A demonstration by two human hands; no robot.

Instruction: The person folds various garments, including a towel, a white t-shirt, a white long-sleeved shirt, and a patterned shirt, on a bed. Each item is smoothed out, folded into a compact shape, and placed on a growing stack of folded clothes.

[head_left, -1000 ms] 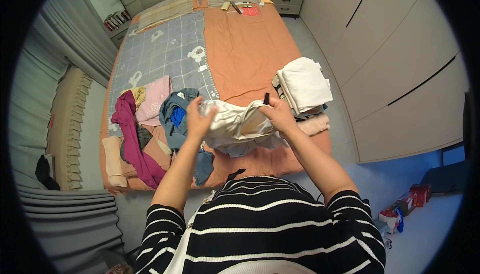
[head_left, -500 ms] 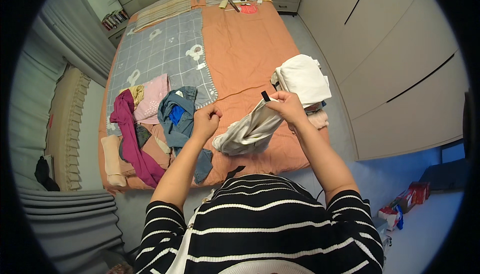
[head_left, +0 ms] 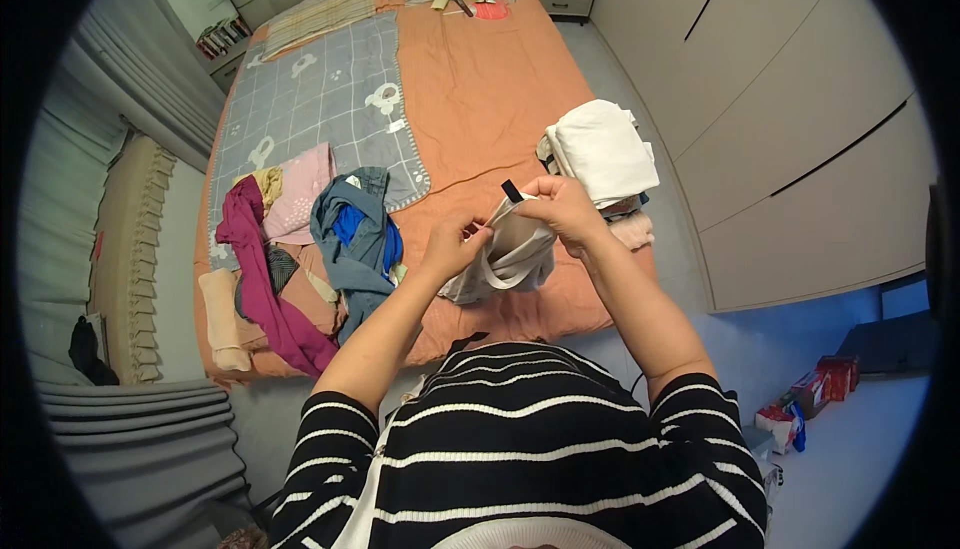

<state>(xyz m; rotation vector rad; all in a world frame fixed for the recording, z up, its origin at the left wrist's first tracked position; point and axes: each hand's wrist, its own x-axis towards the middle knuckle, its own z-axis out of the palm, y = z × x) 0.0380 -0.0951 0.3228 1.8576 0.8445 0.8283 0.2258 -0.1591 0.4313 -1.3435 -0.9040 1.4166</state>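
Observation:
An off-white garment [head_left: 525,259] hangs between my hands over the near part of the bed, its lower folds bunched near the orange sheet. My right hand [head_left: 565,211] pinches its top edge beside a small black label [head_left: 512,191]. On the other side of the opening, my left hand [head_left: 457,246] is closed on the edge with thumb and fingers. Left of my hands lies a crumpled denim garment [head_left: 345,249] with bright blue cloth inside it. A folded white item [head_left: 602,149] tops a stack of clothes just beyond my right hand.
A loose heap with a magenta garment [head_left: 265,294], a pink dotted cloth [head_left: 305,189] and a cream roll [head_left: 224,314] lies at the bed's left. Beyond spreads a grey checked blanket [head_left: 330,99] on the orange sheet [head_left: 480,99]. Wardrobe doors [head_left: 790,129] stand at right.
My left hand has moved right and taken hold of the off-white garment's edge. The garment's top has shifted left, and its opening now faces me more.

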